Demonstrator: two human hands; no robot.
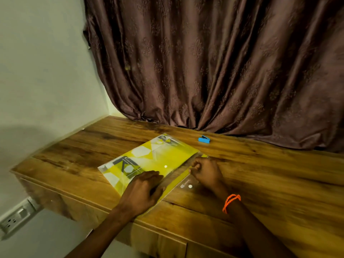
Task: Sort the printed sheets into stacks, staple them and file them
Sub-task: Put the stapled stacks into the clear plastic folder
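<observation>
From the head camera, a yellow plastic folder (154, 161) with grey and white printed shapes lies flat on the wooden desk (260, 174), turned at an angle so that one corner points toward the curtain and its near edge reaches the desk's front lip. The left hand (143, 190) comes in from the lower left, forearm crossing the desk's front edge, and lies palm down on the folder's near right part; its fingers are straight and close together, pressing flat on the cover, with the thumb stretched along the folder's right edge. The right hand (205, 172) comes in from the lower right, its forearm lying across the desk top, with an orange thread bracelet (231, 202) round the wrist. Its fingers are curled in toward the palm at the folder's right edge, where a clear flap (186, 180) with white snap buttons spreads onto the wood; the fingertips seem to pinch the flap's upper edge, though blur keeps the hold from being plain. A small blue stapler (204, 139) sits on the desk beyond the folder, well apart from both hands, near the foot of the brown patterned curtain (214, 62). No loose sheets can be made out; whether any lie inside the folder cannot be told.
</observation>
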